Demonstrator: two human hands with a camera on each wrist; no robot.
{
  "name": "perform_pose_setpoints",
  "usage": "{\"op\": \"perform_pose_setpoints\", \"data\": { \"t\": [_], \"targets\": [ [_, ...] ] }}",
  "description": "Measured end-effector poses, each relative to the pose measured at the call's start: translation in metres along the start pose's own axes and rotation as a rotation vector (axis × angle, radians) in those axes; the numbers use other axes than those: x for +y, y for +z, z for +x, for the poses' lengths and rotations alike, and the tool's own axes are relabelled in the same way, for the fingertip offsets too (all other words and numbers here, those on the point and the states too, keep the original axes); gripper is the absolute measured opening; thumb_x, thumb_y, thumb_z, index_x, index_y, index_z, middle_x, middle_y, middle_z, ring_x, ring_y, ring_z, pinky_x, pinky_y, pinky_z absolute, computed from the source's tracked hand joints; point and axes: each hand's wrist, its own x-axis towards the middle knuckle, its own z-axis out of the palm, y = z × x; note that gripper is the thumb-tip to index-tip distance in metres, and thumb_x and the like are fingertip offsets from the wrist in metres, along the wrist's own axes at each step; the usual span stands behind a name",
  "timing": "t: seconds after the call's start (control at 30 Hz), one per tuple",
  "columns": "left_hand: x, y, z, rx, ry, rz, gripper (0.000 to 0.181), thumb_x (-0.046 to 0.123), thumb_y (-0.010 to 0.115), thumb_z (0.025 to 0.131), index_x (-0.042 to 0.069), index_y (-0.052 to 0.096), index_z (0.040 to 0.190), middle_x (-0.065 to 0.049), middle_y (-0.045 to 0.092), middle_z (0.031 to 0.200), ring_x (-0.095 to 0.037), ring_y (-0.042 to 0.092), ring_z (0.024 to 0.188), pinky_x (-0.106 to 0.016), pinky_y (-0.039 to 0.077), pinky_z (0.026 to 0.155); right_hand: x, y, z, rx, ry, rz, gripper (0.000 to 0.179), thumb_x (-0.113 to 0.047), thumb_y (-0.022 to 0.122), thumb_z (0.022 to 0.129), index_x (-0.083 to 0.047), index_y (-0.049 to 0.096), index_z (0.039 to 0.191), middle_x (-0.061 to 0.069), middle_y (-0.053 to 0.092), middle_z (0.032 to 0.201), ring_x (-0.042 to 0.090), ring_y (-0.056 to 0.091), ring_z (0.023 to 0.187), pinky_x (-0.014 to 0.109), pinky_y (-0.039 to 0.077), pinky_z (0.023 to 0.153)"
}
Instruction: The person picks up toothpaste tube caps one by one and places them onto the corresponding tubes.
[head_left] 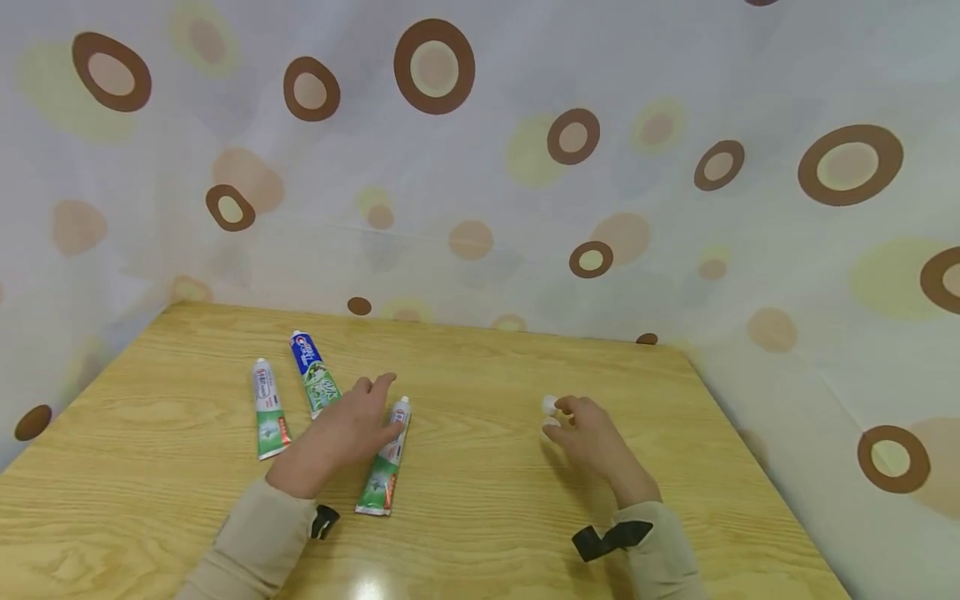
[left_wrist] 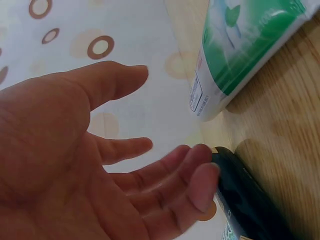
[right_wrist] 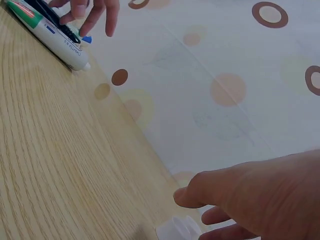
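Observation:
My left hand [head_left: 341, 437] hovers over the left part of the table, fingers spread and nothing in its grasp. One white-and-green toothpaste tube [head_left: 381, 479] lies just right of it, overlapped by the thumb in the head view. On its other side lie a blue-and-green toothpaste tube [head_left: 307, 358], partly hidden by the hand, and another white-and-green toothpaste tube [head_left: 267, 408]. Over to the right, my right hand [head_left: 596, 442] reaches low over two small white caps [right_wrist: 174, 230]. Thumb and fingers are parted, with the fingertips right at the caps.
The wood-grain table [head_left: 472, 450] meets a pale sheet [head_left: 480, 167] with brown circles at the back and sides. Black straps [head_left: 611, 540] circle the wrists. A dark elongated object [left_wrist: 250, 195] appears beside the left fingers in the left wrist view.

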Motion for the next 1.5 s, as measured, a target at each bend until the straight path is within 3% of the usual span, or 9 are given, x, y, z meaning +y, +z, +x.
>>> {"op": "perform_pose_setpoints", "data": {
  "t": [0.23,0.43,0.5,0.6,0.7,1.0,1.23,1.37,1.5],
  "targets": [
    [0.002,0.005,-0.006,-0.091,-0.051,0.015,0.077,0.032,0.069,0.093,-0.005,0.031,0.149,-0.03,0.05,0.132,-0.026,0.059,0.095,-0.043,0.054,0.082,-0.002,0.003,-0.003,-0.063,0.003,0.006,0.047,-0.017,0.067,0.093,0.005,0.054,0.133,0.023,0.059,0.126,0.036,0.062,0.11,0.045,0.054,0.085],
    [0.005,0.012,-0.006,-0.141,-0.107,0.053,0.1,0.045,0.08,0.08,-0.008,0.03,0.149,-0.032,0.049,0.134,-0.032,0.058,0.107,-0.051,0.049,0.095,0.0,0.005,-0.001,-0.075,-0.022,0.004,0.042,-0.007,0.067,0.09,0.004,0.057,0.129,0.022,0.062,0.118,0.032,0.064,0.103,0.043,0.054,0.083],
    [0.006,0.015,-0.005,-0.152,-0.118,0.068,0.102,0.046,0.081,0.078,-0.008,0.031,0.148,-0.031,0.053,0.13,-0.032,0.059,0.103,-0.05,0.051,0.092,0.001,0.006,0.0,-0.078,-0.034,0.002,0.04,-0.004,0.067,0.089,0.004,0.058,0.127,0.02,0.064,0.114,0.03,0.064,0.101,0.042,0.054,0.082],
    [0.007,0.018,-0.005,-0.158,-0.114,0.058,0.089,0.041,0.082,0.077,-0.007,0.042,0.14,-0.02,0.063,0.108,-0.026,0.061,0.086,-0.044,0.053,0.076,0.0,0.009,0.001,-0.074,-0.05,-0.003,0.033,-0.004,0.067,0.088,0.003,0.061,0.12,0.017,0.066,0.108,0.027,0.064,0.096,0.04,0.054,0.08],
    [0.009,0.018,-0.005,-0.163,-0.097,0.057,0.069,0.033,0.082,0.077,-0.003,0.051,0.127,-0.009,0.06,0.087,-0.021,0.056,0.073,-0.038,0.048,0.064,-0.001,0.012,0.003,-0.056,-0.056,0.012,0.024,-0.006,0.068,0.089,0.0,0.063,0.111,0.012,0.066,0.102,0.022,0.063,0.092,0.037,0.054,0.077],
    [0.007,0.017,-0.004,-0.171,-0.054,0.138,0.059,0.023,0.079,0.074,-0.002,0.053,0.122,-0.011,0.06,0.086,-0.024,0.055,0.071,-0.04,0.047,0.061,-0.004,0.017,0.005,-0.023,-0.07,0.028,0.014,-0.005,0.065,0.09,-0.004,0.061,0.104,0.009,0.066,0.1,0.019,0.062,0.088,0.031,0.05,0.071],
    [0.004,0.012,-0.004,-0.193,-0.033,0.079,0.048,0.02,0.073,0.078,0.003,0.053,0.117,-0.017,0.054,0.102,-0.026,0.054,0.08,-0.04,0.048,0.068,-0.008,0.019,0.005,-0.032,-0.093,0.093,0.018,-0.005,0.063,0.093,-0.004,0.063,0.111,0.009,0.067,0.11,0.024,0.066,0.099,0.036,0.054,0.079],
    [0.0,0.01,-0.003,-0.179,-0.02,-0.001,0.042,0.016,0.072,0.08,0.006,0.054,0.117,-0.018,0.051,0.109,-0.024,0.056,0.079,-0.035,0.05,0.058,-0.012,0.02,0.004,-0.039,-0.087,0.142,0.022,-0.008,0.062,0.095,-0.005,0.066,0.117,0.009,0.067,0.118,0.027,0.064,0.107,0.042,0.054,0.088],
    [-0.002,0.006,-0.002,-0.142,0.025,0.041,0.036,0.019,0.07,0.083,0.008,0.056,0.115,-0.01,0.055,0.101,-0.021,0.054,0.081,-0.034,0.049,0.064,-0.016,0.018,0.003,-0.018,-0.077,0.193,0.025,-0.008,0.06,0.096,-0.006,0.067,0.12,0.012,0.063,0.127,0.032,0.063,0.113,0.044,0.054,0.09]
  ]
}}
